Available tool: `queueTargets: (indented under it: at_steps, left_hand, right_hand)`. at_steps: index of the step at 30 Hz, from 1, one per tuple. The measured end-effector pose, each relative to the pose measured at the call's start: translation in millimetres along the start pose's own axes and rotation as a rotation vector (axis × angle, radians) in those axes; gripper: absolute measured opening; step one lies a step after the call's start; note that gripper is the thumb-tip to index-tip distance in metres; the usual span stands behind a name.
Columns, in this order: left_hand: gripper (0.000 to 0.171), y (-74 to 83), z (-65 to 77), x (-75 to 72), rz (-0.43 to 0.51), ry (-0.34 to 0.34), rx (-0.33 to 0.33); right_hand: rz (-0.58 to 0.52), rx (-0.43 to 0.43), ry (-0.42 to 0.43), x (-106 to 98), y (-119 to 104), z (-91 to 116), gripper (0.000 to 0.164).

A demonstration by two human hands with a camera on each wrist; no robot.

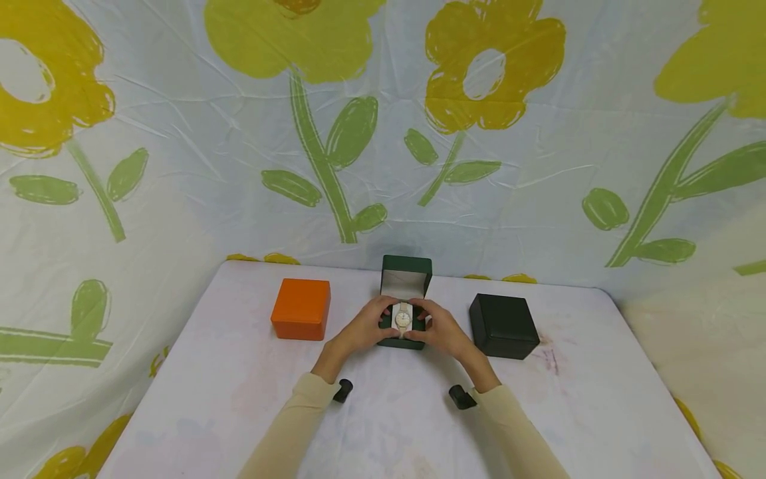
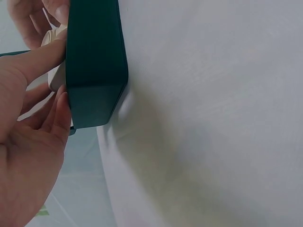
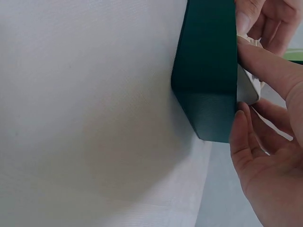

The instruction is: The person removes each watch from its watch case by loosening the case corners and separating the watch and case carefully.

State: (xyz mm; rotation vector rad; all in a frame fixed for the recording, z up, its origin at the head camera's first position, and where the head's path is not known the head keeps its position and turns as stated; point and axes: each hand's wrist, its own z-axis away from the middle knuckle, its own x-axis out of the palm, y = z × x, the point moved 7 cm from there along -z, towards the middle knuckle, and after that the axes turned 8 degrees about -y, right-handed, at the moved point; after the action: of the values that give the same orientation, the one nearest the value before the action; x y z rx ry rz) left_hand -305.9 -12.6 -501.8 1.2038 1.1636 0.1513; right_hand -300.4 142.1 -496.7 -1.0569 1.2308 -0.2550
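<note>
A green watch box (image 1: 402, 344) stands on the table with its lid (image 1: 407, 264) raised at the back. Inside it, a wristwatch (image 1: 403, 319) with a pale strap and light dial is wrapped round a white cushion (image 3: 248, 88). From the left, my left hand (image 1: 364, 324) holds the cushion, thumb at the near end and fingers at the far end. My right hand (image 1: 441, 328) grips it the same way from the right. Both wrist views show the cushion partly above the box rim, some fingertips touching the rim. Its lower part is hidden in the box.
An orange box (image 1: 301, 309), closed, sits to the left of the green one. To the right is a closed black box (image 1: 505, 326). The table (image 1: 383, 426) has a white cloth, and a flower-printed curtain (image 1: 395, 166) hangs close behind its back edge.
</note>
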Motion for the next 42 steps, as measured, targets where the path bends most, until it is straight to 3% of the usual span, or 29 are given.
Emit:
queueTargets:
  at_steps: [13,31,42]
  left_hand:
    - [0.055,-4.5,-0.7,0.3,0.034,0.029,-0.039]
    - [0.052,-2.7,1.0,-0.5,0.061,0.081,0.035]
    - [0.055,-1.1,0.5,0.1,0.235,0.071,0.083]
  right_hand:
    - [-0.031,-0.028,0.029,-0.6,3.3,1.2,0.065]
    - [-0.072,-0.08,0.07,-2.5,2.2,0.4,0.061]
    - [-0.183,-0.118,0.064,-3.5,1.1,2.4,0.06]
